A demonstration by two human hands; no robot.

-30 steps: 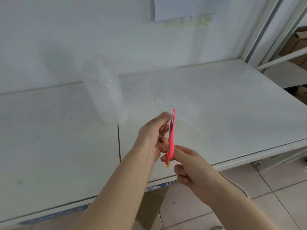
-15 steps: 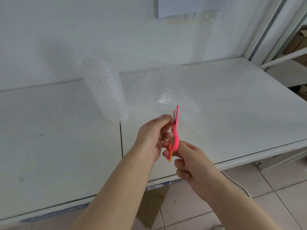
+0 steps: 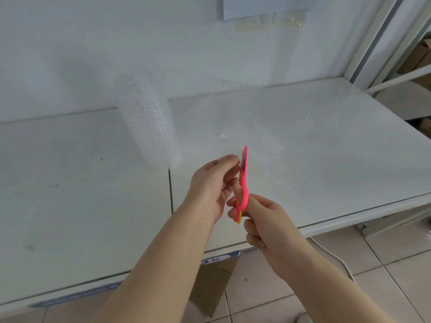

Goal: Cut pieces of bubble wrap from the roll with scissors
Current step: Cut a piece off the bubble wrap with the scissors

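Observation:
A roll of clear bubble wrap (image 3: 149, 122) lies on the white table (image 3: 70, 194), its loose sheet (image 3: 245, 117) unrolled to the right and lifted off the surface. My left hand (image 3: 213, 186) pinches the near edge of that sheet. My right hand (image 3: 268, 220) grips pink scissors (image 3: 243, 180) with an orange inner handle. The blades point up and away and sit right beside my left fingertips at the sheet's edge. They look nearly closed.
A white wall with a taped paper (image 3: 263, 7) backs the table. Metal shelf posts (image 3: 382, 40) and cardboard boxes (image 3: 417, 59) stand at the right. A flat cardboard piece (image 3: 210, 290) and a white cable (image 3: 335, 255) lie on the tiled floor below the table's front edge.
Both hands with the scissors have shifted slightly forward along the sheet. The loose sheet has lifted higher off the table.

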